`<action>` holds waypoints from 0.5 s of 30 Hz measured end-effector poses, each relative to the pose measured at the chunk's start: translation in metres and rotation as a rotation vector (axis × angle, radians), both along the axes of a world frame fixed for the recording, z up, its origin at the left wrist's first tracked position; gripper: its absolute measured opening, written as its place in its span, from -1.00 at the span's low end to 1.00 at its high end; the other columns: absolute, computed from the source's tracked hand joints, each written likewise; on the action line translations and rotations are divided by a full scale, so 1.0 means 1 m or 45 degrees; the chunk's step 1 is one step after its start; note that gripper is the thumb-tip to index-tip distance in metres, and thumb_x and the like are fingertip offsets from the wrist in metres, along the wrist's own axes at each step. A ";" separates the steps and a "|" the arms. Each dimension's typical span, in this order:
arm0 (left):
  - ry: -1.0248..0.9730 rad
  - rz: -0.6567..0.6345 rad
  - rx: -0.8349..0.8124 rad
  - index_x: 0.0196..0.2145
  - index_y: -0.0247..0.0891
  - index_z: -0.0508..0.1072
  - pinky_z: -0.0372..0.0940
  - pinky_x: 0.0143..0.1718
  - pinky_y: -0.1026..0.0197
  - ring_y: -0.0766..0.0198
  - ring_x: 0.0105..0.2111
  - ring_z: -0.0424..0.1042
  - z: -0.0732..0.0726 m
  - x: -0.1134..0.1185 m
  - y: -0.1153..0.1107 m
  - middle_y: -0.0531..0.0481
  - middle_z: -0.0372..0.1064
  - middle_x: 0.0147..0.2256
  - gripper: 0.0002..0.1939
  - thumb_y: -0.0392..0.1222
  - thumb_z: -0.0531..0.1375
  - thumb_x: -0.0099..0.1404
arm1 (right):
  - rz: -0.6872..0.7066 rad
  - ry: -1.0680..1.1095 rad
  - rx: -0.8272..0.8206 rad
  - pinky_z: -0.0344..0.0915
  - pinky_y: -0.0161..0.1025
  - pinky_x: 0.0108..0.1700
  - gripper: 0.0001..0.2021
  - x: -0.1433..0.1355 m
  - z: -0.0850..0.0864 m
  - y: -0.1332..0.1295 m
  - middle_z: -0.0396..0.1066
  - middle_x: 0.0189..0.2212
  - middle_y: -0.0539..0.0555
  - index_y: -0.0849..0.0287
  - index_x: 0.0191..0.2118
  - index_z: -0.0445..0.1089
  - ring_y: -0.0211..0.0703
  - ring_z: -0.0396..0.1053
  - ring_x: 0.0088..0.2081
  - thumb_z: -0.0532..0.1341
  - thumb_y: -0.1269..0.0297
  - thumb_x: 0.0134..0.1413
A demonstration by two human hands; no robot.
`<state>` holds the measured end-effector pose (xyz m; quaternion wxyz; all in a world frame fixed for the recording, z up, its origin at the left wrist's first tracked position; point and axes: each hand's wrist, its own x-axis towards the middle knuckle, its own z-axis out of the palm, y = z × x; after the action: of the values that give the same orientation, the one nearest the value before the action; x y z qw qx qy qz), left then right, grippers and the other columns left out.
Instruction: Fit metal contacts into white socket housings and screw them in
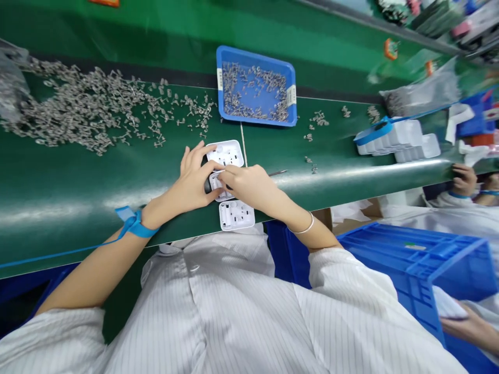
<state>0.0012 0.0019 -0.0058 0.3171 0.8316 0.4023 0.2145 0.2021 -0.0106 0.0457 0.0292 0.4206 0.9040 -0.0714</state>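
Three white plastic housings stand in a column on the green bench: a far housing [233,150], a middle housing [223,194] and a near housing [237,215]. My left hand [193,179] curls round the left side of the middle one, with thumb and fingers at its edges. Over that housing's right side, my right hand [249,187] is closed in a pinch, fingertips pressed down into it. Whatever they hold is hidden. Right of this hand lies a thin metal pointed tool [278,172].
A blue tray [256,123] of small metal parts sits behind the housings. A large pile of metal parts [93,106] spreads at left. White trays [393,137] and a plastic bag [424,93] lie right. Blue crates [409,249] stand below; co-workers' hands [463,179] show far right.
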 end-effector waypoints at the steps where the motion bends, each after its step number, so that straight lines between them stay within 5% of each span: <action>1: -0.001 0.004 -0.002 0.05 -0.14 0.36 -0.36 0.37 -0.57 -0.32 0.45 -0.25 0.000 0.000 0.000 -0.17 -0.06 0.38 -0.59 0.01 0.25 0.30 | 0.039 -0.025 -0.011 -0.12 -0.18 -0.46 -0.78 0.001 0.001 -0.001 0.55 -0.15 0.12 0.22 -0.13 0.49 -0.22 0.42 -0.35 0.08 0.45 0.36; 5: -0.009 0.003 -0.028 0.05 -0.11 0.38 -0.39 0.40 -0.53 -0.28 0.46 -0.26 -0.001 0.000 0.001 -0.15 -0.06 0.39 -0.57 0.03 0.29 0.28 | 0.052 -0.021 -0.055 -0.16 -0.17 -0.47 -0.74 0.009 0.003 -0.004 0.56 -0.16 0.10 0.19 -0.08 0.51 -0.23 0.41 -0.36 0.06 0.41 0.38; 10: -0.014 -0.006 -0.060 0.03 -0.12 0.38 -0.42 0.40 -0.50 -0.28 0.46 -0.29 0.002 0.000 0.002 -0.13 -0.07 0.39 -0.58 0.03 0.32 0.28 | -0.154 0.224 -0.073 -0.06 -0.21 -0.44 -0.68 0.015 -0.007 -0.007 0.57 -0.19 0.06 0.07 0.04 0.52 -0.23 0.43 -0.31 0.04 0.29 0.40; 15: 0.013 -0.011 -0.056 0.03 -0.12 0.38 -0.40 0.41 -0.49 -0.24 0.47 -0.28 0.004 0.001 0.001 -0.13 -0.07 0.39 -0.61 -0.09 0.30 0.28 | -0.095 0.182 -0.110 -0.09 -0.21 -0.45 -0.65 0.008 -0.012 -0.010 0.57 -0.15 0.06 0.03 0.16 0.47 -0.21 0.44 -0.28 0.09 0.34 0.37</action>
<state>0.0021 0.0025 -0.0016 0.3344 0.8271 0.4050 0.2001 0.2103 -0.0210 0.0335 -0.0199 0.4460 0.8836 -0.1410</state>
